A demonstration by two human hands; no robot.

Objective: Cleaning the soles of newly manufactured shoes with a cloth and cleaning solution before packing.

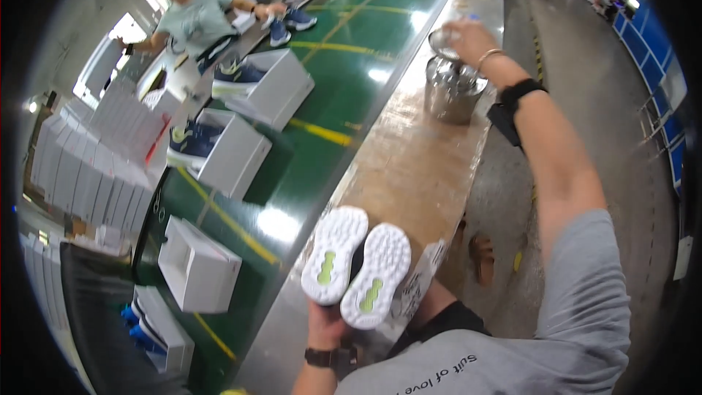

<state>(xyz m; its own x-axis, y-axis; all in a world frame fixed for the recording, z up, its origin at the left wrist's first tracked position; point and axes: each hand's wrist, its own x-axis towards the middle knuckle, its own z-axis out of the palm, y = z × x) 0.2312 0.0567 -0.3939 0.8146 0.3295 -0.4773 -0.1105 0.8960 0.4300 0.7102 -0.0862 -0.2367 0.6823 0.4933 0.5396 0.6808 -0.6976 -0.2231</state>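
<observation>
My left hand (327, 322) is closed around a pair of shoes near the bench's near end. Their white soles with green insets face up, the left sole (336, 249) beside the right sole (380, 271); the uppers are mostly hidden. My right hand (468, 40) reaches far forward above a shiny metal canister (453, 95). Its fingers are bent together beside a round, shiny lid-like piece (441, 45) at the canister's top. What the fingers grip there I cannot make out.
Left of the brown-covered bench (395, 168) runs a green conveyor belt (307, 168). It carries open white boxes (238, 157), some with dark shoes inside. A co-worker (201, 18) stands across the belt. Stacked white boxes (95, 168) stand at the far left.
</observation>
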